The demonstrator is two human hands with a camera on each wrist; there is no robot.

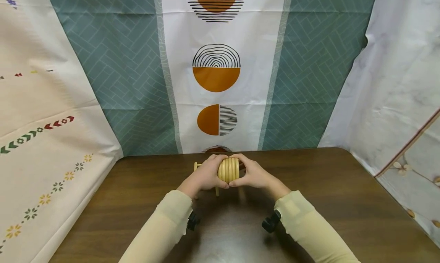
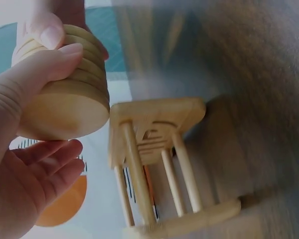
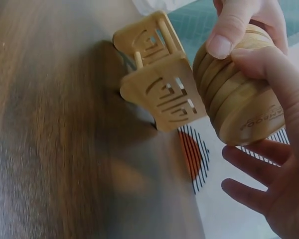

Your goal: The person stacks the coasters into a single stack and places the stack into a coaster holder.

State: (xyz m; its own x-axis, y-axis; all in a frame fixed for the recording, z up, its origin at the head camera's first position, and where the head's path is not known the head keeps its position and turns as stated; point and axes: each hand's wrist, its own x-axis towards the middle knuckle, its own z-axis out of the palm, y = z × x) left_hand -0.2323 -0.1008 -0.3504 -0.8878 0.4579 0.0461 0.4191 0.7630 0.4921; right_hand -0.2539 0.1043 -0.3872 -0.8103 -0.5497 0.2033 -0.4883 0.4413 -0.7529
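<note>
A stack of several round bamboo coasters (image 1: 228, 170) is held on its side between both hands, above the table. My left hand (image 1: 208, 172) grips it from the left, thumb across the edges of the discs. From the right, my right hand (image 1: 256, 174) grips the same stack, the two thumbs meeting near its middle. The end coaster shows a plain face in the left wrist view, and in the right wrist view the other end face carries dark lettering. Close by stands a wooden coaster holder (image 2: 157, 132) with cut-out end panels joined by rods, partly hidden behind the hands in the head view.
The dark wooden table (image 1: 309, 202) reaches back to a patterned cloth (image 1: 299, 64) hanging behind it. Cream cloth (image 1: 51, 171) borders the left side and pale marbled cloth (image 1: 395, 114) the right.
</note>
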